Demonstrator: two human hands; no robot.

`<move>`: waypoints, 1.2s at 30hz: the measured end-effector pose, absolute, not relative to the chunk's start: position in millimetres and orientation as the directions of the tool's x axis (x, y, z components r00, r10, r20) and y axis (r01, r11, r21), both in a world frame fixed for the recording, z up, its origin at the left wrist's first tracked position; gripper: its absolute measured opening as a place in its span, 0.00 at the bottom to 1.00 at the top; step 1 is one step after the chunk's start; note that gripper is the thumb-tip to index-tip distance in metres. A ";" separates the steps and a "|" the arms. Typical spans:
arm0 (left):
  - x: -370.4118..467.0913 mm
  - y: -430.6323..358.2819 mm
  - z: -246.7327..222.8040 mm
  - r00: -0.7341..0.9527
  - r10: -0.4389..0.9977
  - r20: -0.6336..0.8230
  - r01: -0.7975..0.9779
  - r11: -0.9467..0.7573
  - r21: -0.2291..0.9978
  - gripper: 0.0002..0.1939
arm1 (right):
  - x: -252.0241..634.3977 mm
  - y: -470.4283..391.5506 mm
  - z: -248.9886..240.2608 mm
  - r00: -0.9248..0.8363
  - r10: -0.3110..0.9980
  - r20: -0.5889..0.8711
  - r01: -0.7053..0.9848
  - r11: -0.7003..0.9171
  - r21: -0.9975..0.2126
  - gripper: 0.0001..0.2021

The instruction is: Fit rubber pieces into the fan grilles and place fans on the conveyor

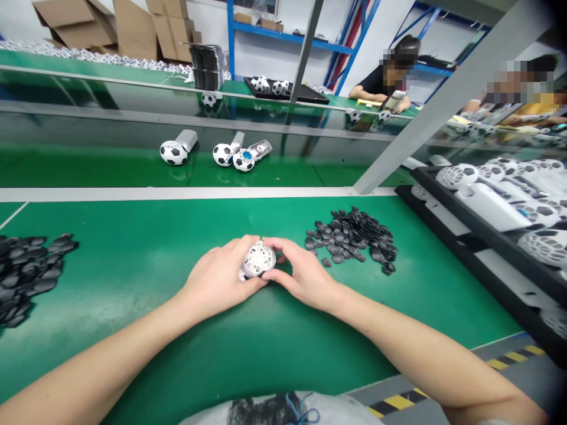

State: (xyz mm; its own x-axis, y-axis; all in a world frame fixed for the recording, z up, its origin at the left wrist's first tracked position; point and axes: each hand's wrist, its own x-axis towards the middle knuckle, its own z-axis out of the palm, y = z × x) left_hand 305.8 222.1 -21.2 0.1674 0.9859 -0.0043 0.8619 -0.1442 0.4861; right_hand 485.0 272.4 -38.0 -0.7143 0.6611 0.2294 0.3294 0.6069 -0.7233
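Note:
Between my two hands, over the green tabletop, is a white plastic soccer-ball shell [259, 260] with an openwork pattern of cut-outs facing up. My left hand [225, 268] wraps its left side, fingers behind and thumb at the front. On the opposite side, my right hand [301, 271] grips the rim with thumb and forefinger. A handle-like part beneath the shell is mostly hidden by my left hand. To the right of my right hand lies a heap of small black plastic pieces [354, 236].
Another heap of black pieces [26, 274] lies at far left. Stacked black trays [478, 227] of white shells stand at right. Beyond a white ledge [177, 193], soccer-ball units [173, 152] rest on a green conveyor. A slanted grey post [420, 130] rises at right. A co-worker [390, 77] sits opposite.

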 end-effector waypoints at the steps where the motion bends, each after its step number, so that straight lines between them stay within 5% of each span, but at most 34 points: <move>1: 306.0 221.8 -21.1 0.169 0.986 -0.003 0.865 -0.147 0.479 0.24 | 484.7 273.0 -37.9 -0.712 0.664 0.228 0.333 0.605 -0.723 0.22; 13: 305.5 221.7 -23.3 0.137 0.991 -0.004 0.870 -0.118 0.478 0.26 | 475.3 274.1 -41.8 -0.703 0.658 0.270 0.335 0.641 -0.690 0.20; 18: 308.2 219.4 -23.7 0.178 0.982 -0.069 0.871 -0.124 0.475 0.30 | 503.9 287.2 -26.7 -0.690 0.671 0.273 0.382 0.657 -0.650 0.10; 24: 304.7 225.2 -20.1 0.383 0.918 -0.105 0.841 -0.299 0.450 0.30 | 577.0 289.4 -29.0 -0.622 0.761 0.187 0.707 0.648 -0.284 0.05; 30: 306.5 233.9 -23.6 0.345 0.938 0.048 0.888 -0.342 0.308 0.31 | 580.8 283.8 -46.6 -0.723 0.674 0.154 0.686 0.727 0.039 0.12; 33: 308.8 232.0 -25.8 0.336 0.938 0.088 0.883 -0.346 0.316 0.30 | 572.4 286.2 -43.6 -0.707 0.684 0.179 0.691 0.722 -0.031 0.12; 36: 309.1 228.9 -24.9 0.346 0.933 0.099 0.875 -0.358 0.326 0.30 | 561.0 283.6 -35.1 -0.703 0.692 0.167 0.635 0.715 -0.292 0.10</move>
State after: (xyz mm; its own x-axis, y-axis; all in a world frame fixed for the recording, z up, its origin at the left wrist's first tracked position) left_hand 309.1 228.9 -24.9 0.3456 0.9332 0.0988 0.8749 -0.3585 0.3255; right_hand 561.0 283.6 -35.1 -0.7026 0.6918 0.1667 0.6351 0.7152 -0.2916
